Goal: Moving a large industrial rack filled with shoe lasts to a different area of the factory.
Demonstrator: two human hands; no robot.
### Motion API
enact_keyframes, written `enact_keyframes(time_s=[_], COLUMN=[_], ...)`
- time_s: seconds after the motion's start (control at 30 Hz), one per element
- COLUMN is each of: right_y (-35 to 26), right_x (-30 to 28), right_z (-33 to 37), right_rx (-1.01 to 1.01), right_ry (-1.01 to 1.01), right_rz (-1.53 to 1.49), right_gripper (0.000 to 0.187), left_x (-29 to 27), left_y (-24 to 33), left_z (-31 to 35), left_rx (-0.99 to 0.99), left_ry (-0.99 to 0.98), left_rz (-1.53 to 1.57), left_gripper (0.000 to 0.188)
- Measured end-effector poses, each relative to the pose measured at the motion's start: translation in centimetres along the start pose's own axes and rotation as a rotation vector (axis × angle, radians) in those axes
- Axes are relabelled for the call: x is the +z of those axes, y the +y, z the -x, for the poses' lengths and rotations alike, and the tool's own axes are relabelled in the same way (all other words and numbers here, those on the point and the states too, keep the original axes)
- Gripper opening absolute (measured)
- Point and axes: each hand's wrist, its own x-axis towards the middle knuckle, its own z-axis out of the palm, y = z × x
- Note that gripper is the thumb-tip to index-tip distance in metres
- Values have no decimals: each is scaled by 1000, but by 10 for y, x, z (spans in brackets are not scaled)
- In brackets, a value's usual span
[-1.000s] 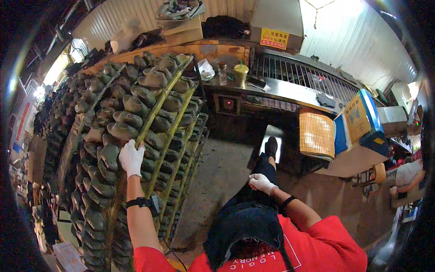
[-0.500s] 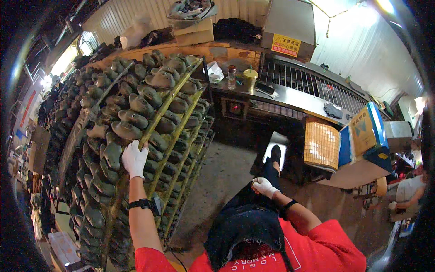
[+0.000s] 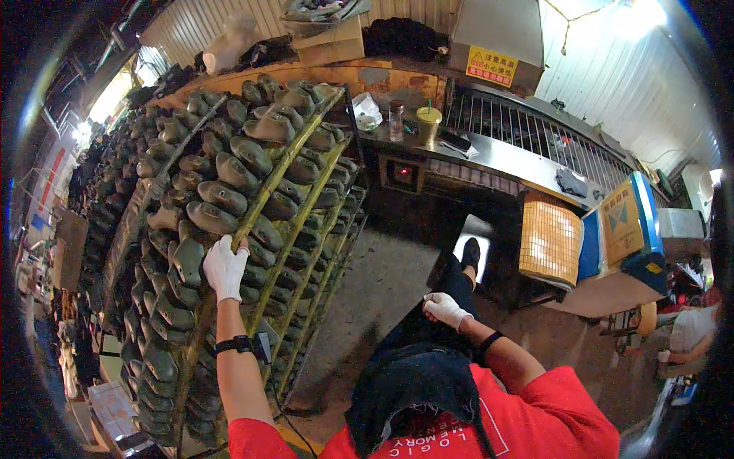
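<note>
My left hand (image 3: 225, 269), in a white glove, closes around the yellow rail (image 3: 264, 205) of a tall multi-tier rack on my left. Grey-green shoe lasts (image 3: 212, 218) stand in dense rows along its shelves, some right beside my fingers. My right hand (image 3: 446, 309), also white-gloved, hangs over my right thigh with its fingers curled in. Nothing shows in it, and it is apart from the rack.
Ahead runs a metal bench with a slatted conveyor (image 3: 527, 138), a gold cup (image 3: 428, 126) and a jar (image 3: 396, 122). To the right stand a chair with a tan beaded cover (image 3: 550, 239) and a blue box (image 3: 646, 222). A co-worker's arm (image 3: 688, 353) shows far right.
The view has shifted a little, so the bench and chair sit further right. My foot has moved slightly. My left hand stays on the rail; the right remains curled by the thigh.
</note>
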Motion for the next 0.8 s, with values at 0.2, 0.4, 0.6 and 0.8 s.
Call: enact_keyframes(time_s=[0.2,0.4,0.6,0.8], right_y=[5,19,34,49], right_x=[3,3,7,18], right_z=[0,3,12,16], right_rx=[-11,-30,-29,-6], right_ry=[21,35,70,122], right_rz=[-23,14,40,-46], right_gripper=[19,20,20,23], left_x=[-1,1,0,9], left_y=[-2,-5,-4,-13], left_z=[1,1,1,3], left_rx=[-6,35,41,93], left_ry=[-25,18,13,99], left_rz=[-6,30,40,57], left_gripper=[50,46,44,45])
